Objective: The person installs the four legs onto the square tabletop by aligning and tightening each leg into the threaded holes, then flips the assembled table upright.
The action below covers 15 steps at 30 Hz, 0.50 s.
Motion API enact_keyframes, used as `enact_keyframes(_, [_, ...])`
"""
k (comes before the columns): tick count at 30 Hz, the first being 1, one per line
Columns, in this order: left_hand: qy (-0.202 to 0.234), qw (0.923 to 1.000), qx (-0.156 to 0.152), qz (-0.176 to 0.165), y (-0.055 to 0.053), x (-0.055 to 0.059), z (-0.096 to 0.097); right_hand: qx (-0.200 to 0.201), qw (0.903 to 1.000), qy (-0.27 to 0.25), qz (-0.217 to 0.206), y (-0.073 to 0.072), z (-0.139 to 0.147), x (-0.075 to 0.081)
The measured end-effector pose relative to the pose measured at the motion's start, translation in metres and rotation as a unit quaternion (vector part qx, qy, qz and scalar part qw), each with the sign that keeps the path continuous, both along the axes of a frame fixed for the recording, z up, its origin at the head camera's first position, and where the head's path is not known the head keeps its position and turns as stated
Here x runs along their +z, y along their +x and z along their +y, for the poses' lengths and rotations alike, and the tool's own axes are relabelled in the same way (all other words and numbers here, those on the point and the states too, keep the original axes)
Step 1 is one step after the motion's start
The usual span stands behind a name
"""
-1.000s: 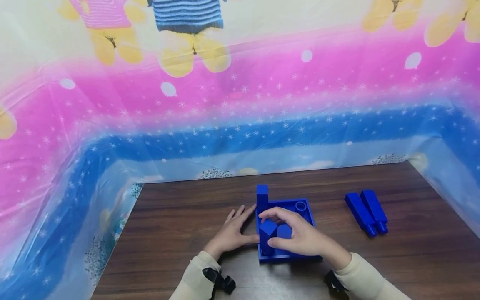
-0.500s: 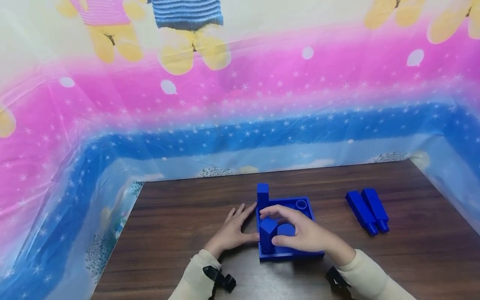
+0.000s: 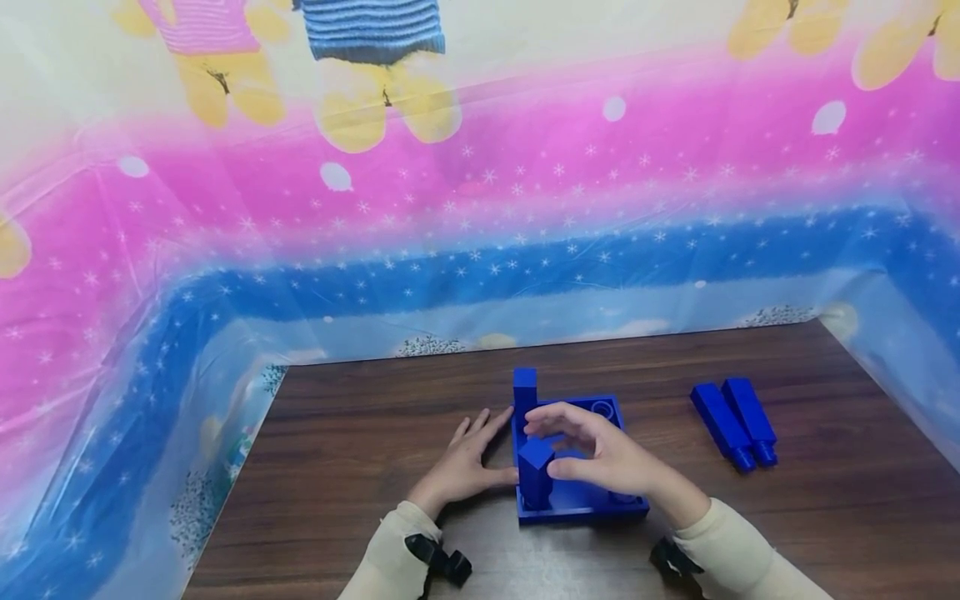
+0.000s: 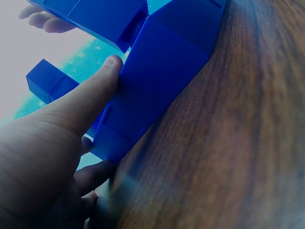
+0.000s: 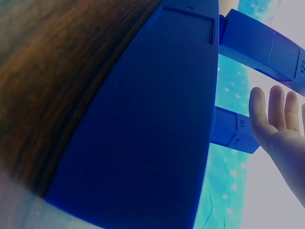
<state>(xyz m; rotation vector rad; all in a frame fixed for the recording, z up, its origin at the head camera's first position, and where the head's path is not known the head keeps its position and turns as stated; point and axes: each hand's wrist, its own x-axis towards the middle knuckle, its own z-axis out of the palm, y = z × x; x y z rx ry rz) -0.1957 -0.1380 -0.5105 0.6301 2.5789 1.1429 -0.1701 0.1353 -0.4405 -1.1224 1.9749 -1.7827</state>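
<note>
Upright blue angular plastic post (image 3: 534,479) stands just left of the right hand (image 3: 609,452), fingers wide and empty; left hand (image 3: 470,463), fingers spread, touches the shallow blue plastic tray (image 3: 577,516)

Tray (image 3: 577,517): smooth plastic look, faint satin sheen on outer wall. Posts (image 3: 536,483): same plastic look, faces smooth, matt. Table (image 3: 337,433): wood-grained top, soft gloss toward near edge. Backdrop (image 3: 525,200): creased, slightly shiny; cloth or plastic unclear. Sleeves (image 3: 397,550): matt cloth.

The right hand (image 3: 611,458) hides part of the blue tray (image 3: 581,515) from us; the right wrist view crops one block (image 5: 259,43)!
</note>
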Motion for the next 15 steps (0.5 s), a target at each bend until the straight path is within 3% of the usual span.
enact_keyframes(15, [-0.002, 1.0, -0.004, 0.004, -0.0014, -0.0003, -0.0003, -0.017, 0.9996, 0.025, 0.004, 0.0026, -0.0043, -0.0001])
